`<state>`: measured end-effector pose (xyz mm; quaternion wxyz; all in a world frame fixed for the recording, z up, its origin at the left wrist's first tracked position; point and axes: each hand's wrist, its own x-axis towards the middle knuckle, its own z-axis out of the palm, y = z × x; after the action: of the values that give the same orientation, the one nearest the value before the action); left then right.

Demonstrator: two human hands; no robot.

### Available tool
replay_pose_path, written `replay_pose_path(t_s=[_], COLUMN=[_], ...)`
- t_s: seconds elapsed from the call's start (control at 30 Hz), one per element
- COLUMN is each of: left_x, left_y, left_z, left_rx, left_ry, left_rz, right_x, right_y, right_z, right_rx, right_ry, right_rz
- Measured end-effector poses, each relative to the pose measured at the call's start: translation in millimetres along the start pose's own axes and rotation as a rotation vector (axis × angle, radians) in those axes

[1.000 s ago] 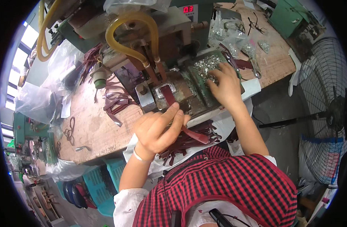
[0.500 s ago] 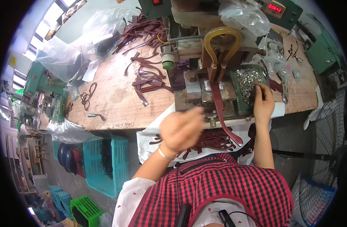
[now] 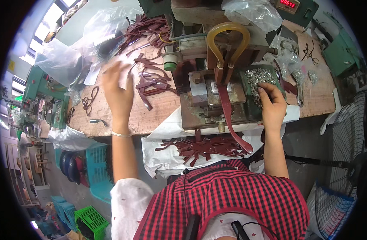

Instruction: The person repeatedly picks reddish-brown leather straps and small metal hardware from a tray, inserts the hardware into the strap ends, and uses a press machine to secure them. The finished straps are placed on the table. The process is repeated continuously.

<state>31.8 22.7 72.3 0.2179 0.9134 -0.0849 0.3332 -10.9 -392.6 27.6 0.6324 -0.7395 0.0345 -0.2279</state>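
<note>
My left hand point(image 3: 118, 94) reaches over the left of the bench, its fingers apart and blurred, with nothing seen in it. Just to its right lie dark red eyeglass temples point(image 3: 151, 85) in a loose group. My right hand point(image 3: 273, 107) is at the green tray point(image 3: 250, 105) of small shiny metal pieces point(image 3: 260, 77). Its thumb and forefinger are pinched together; what they hold is too small to make out. One dark red temple point(image 3: 228, 116) sits in the press point(image 3: 197, 89), its wide end hanging toward me.
A large heap of temples point(image 3: 151, 30) lies at the back left. More temples point(image 3: 207, 148) rest on a white cloth point(image 3: 151, 158) below the bench edge. A yellow tube point(image 3: 231, 27) loops above the press. Teal baskets point(image 3: 99, 188) stand at lower left, a fan point(image 3: 343, 168) at right.
My left hand has swung from in front of the press to the far left, and its fingers have spread. My right hand stays at the tray, its thumb and forefinger now showing pinched.
</note>
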Motion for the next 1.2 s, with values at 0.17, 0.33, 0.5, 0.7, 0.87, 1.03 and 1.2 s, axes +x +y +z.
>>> replay_pose_path(t_s=[0.17,0.33,0.5,0.7,0.87,1.03,1.2], left_x=[-48,-74,-63,-76,-85,-31,-38], left_y=[-53,-60,-17,0,40,99,148], left_z=[14,38,31,75,60,16,-8], left_rx=[0.27,-0.143,-0.935,-0.901,-0.927,-0.88,-0.7], left_ry=[-0.593,-0.052,0.054,-0.184,0.054,0.354,0.368], left_rz=[0.114,-0.036,-0.574,-0.437,-0.758,-0.333,0.131], right_x=[20,3,-11,4,-7,-3,-31], right_y=[-12,6,-45,-67,-61,-89,-107], right_z=[22,0,-8,62,65,69,64], right_rx=[-0.078,-0.168,-0.126,0.243,0.234,0.491,0.315], right_ry=[-0.079,0.05,-0.09,-0.201,-0.149,-0.274,-0.24], right_rz=[-0.057,0.022,-0.101,-0.098,-0.02,0.183,0.001])
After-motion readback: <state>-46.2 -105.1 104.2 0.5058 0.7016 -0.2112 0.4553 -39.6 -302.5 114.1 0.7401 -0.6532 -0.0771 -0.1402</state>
